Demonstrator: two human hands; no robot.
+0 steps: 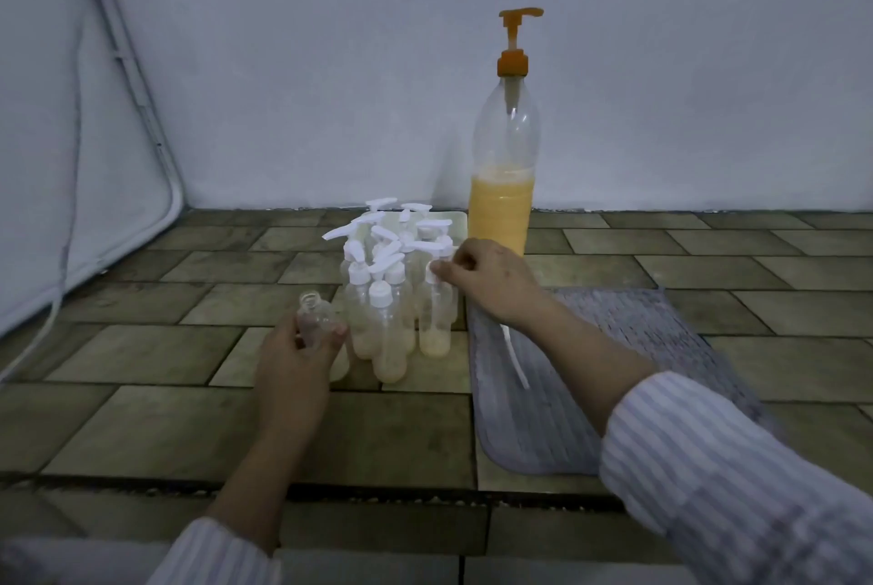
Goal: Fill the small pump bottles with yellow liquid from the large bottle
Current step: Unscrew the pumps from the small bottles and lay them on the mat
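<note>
The person's left hand [295, 360] grips an uncapped small bottle [315, 319], its fingers curled round the lower body, the open neck tilted slightly away. It looks empty. It sits at about nine o'clock of the cluster of small pump bottles [394, 291], just beside them. The right hand [486, 280] reaches in from three o'clock, its fingers pinched together on the white pump top [432, 270] of the nearest capped bottle; whether it is turning or merely steadying the top, I cannot tell.

The large bottle [504, 169] stands at about one o'clock of the cluster, near the wall, roughly a third full of yellow liquid, its orange pump head [517, 36] raised.

I judge this to be between fills: one bottle ready, not yet under the spout. Next the open neck must come beneath the orange spout while the other hand presses the pump.

A loose white pump stem [515, 358] lies on the grey mat [637, 348] at three o'clock. The crowded bottles stand on a pale tray [456, 221] on the tiled floor; a careless wrist could topple them.
</note>
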